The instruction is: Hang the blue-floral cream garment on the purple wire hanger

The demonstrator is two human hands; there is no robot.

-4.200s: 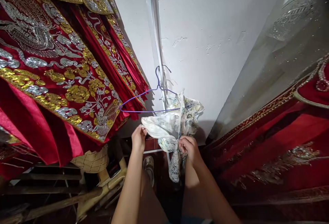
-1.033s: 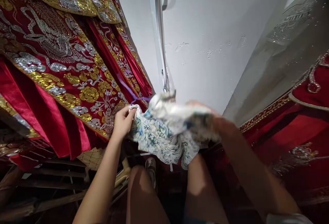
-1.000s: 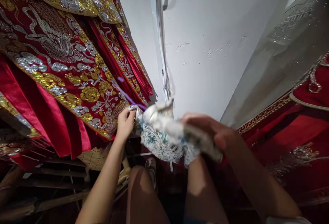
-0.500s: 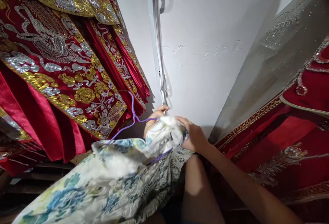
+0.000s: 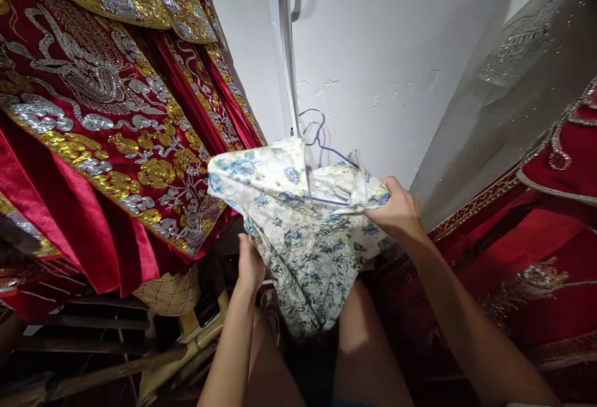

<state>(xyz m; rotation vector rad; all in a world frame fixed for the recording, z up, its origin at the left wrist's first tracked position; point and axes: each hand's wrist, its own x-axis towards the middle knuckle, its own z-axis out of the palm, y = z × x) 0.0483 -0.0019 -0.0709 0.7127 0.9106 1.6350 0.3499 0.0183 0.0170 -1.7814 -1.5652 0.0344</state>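
In front of my knees a white floral garment [image 5: 298, 233] with blue and yellow flowers hangs over a purple clothes hanger [image 5: 330, 147]. The hanger's hook points up toward the wall, and its lower bar shows inside the neck opening. My right hand [image 5: 396, 211] is closed on the garment's right sleeve or shoulder. At the lower left side of the garment, my left hand [image 5: 250, 262] is at the cloth edge, thumb up; its other fingers are mostly hidden behind the fabric. The left shoulder of the garment spreads out to the left.
Red cloth with gold and silver embroidery [image 5: 116, 114] hangs on the left. Below it are a woven basket [image 5: 170, 292] and wooden bars [image 5: 112, 366]. A white wall [image 5: 364, 40] with a vertical pipe stands ahead. Sheer fabric [image 5: 471, 114] and red beaded cloth [image 5: 555, 220] hang on the right.
The garment has turned upright and opened out, with the hanger now inside it and its hook upward. My hands have parted, the left moving down and left, the right moving right.
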